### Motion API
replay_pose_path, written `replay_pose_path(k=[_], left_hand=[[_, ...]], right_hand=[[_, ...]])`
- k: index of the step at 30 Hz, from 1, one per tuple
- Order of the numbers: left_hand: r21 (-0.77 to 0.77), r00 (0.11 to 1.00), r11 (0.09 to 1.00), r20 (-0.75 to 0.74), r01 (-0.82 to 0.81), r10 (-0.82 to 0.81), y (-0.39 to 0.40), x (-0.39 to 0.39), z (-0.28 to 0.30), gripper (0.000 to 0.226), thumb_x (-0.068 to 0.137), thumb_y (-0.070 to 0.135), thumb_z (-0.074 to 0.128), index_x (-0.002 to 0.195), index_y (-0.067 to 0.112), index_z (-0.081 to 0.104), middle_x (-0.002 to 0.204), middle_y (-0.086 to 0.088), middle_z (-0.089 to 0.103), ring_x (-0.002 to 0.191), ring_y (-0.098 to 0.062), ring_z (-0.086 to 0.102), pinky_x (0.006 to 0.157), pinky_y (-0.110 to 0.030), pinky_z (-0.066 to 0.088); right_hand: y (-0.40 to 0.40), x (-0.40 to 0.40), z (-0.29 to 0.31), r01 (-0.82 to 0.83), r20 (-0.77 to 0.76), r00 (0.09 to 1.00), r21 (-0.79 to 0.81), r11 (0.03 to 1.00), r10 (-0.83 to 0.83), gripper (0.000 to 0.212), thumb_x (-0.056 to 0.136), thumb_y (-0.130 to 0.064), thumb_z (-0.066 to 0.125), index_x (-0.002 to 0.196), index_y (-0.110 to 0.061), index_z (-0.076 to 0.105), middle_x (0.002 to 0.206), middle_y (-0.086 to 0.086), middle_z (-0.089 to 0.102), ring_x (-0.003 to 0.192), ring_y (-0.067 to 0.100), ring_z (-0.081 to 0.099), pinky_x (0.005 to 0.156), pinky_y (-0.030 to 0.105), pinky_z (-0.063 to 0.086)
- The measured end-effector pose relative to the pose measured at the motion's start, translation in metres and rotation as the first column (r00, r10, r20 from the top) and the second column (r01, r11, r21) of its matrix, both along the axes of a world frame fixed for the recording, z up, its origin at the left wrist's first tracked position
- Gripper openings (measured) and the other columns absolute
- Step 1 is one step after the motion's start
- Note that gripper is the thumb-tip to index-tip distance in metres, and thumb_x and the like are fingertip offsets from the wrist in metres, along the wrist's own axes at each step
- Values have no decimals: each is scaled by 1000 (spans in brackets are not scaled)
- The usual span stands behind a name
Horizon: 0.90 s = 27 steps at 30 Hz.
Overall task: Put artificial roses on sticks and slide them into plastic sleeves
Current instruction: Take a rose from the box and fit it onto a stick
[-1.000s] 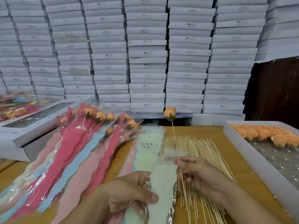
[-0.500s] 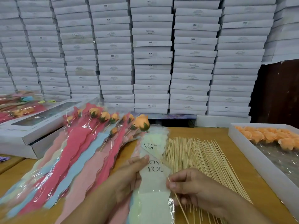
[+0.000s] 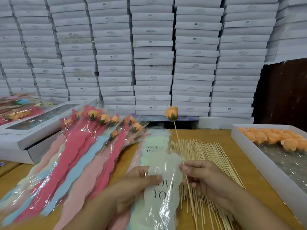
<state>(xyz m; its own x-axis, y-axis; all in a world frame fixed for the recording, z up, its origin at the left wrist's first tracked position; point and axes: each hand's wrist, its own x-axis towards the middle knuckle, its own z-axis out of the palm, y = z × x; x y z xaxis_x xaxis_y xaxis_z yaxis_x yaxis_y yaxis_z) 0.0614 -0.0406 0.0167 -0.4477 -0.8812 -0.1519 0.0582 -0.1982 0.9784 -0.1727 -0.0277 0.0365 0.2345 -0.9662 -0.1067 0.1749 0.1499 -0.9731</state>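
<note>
At lower centre, the left hand (image 3: 136,185) pinched a crinkly clear plastic sleeve (image 3: 163,188); the right hand (image 3: 201,177) gripped a thin wooden stick (image 3: 180,151), its orange rose (image 3: 172,113) upright at mid-frame.

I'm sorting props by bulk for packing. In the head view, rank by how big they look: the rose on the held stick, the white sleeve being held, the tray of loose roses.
1. tray of loose roses
2. white sleeve, nearer the camera, so unsure against the tray
3. rose, clearly smallest

sleeve (image 3: 163,188) reads "love you"; boxes (image 3: 153,53) "sgs".
</note>
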Motion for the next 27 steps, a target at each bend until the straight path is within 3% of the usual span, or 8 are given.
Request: replay_pose_path(k=[4, 6, 8, 11, 13, 17, 22, 27], left_hand=[[30, 988, 988, -31, -150, 151, 1, -3, 2, 66, 76, 31, 81, 125, -10, 60, 118, -31, 67, 107, -42, 67, 101, -55, 51], [39, 980, 981, -54, -187, 189, 0, -2, 3, 60, 81, 29, 81, 124, -9, 61, 119, -34, 66, 109, -45, 65, 102, -58, 48], [22, 986, 987, -48, -161, 161, -1, -1, 4, 43, 88, 25, 72, 116, -8, 67, 117, -35, 66, 101, -41, 67, 96, -53, 52], [0, 992, 994, -67, -108, 107, -4, 1, -2, 35, 95, 19, 63, 113, -10, 67, 110, -35, 67, 89, -36, 70, 78, -41, 59], [-5, 989, 992, -84, -126, 125, -6, 1, -5, 31, 95, 15, 63, 112, -10, 68, 111, -37, 67, 89, -36, 70, 76, -40, 59], [-5, 965, 967, -66, -256, 255, -10, 1, -6, 36, 82, 9, 75, 111, -10, 69, 112, -35, 68, 95, -40, 69, 84, -44, 58], [-5, 963, 965, -58, -262, 262, -5, 0, -1, 60, 53, 6, 92, 107, -5, 69, 95, -23, 75, 80, -29, 73, 67, -33, 59], [-26, 975, 975, -2, -221, 221, 0, -2, 2, 44, 45, 11, 96, 86, 14, 79, 91, -13, 78, 77, -20, 75, 62, -22, 57]], right_hand=[[5, 10, -3, -60, -36, 998, 2, 998, 60, 25, 64, -15, 81, 85, -1, 79, 82, 22, 71, 62, 18, 66, 46, 18, 49], [7, 15, -5, -93, -39, 995, 2, 996, 93, 24, 63, -16, 81, 83, -2, 79, 83, 21, 72, 61, 18, 67, 45, 18, 48], [10, 19, -7, -137, -55, 989, -6, 991, 136, 22, 68, -18, 80, 85, -3, 79, 82, 20, 73, 64, 18, 68, 47, 18, 48], [11, 20, -8, -160, -70, 985, -10, 987, 159, 24, 71, -19, 79, 89, -4, 79, 85, 23, 72, 67, 19, 69, 50, 18, 50], [10, 18, -7, -141, -64, 988, -11, 990, 140, 25, 70, -18, 79, 89, -3, 79, 93, 27, 72, 66, 20, 69, 49, 19, 51], [7, 9, -2, -77, -33, 997, -31, 997, 76, 21, 71, -14, 76, 89, -2, 78, 103, 20, 74, 66, 19, 68, 50, 19, 52], [5, 5, 1, -63, -32, 998, -50, 997, 61, 14, 85, -7, 68, 93, 1, 76, 102, 17, 75, 65, 17, 68, 50, 18, 52], [4, 4, 2, 21, -43, 999, -42, 999, -23, 41, 71, -17, 76, 108, 0, 70, 96, 18, 76, 67, 19, 70, 52, 20, 54]])
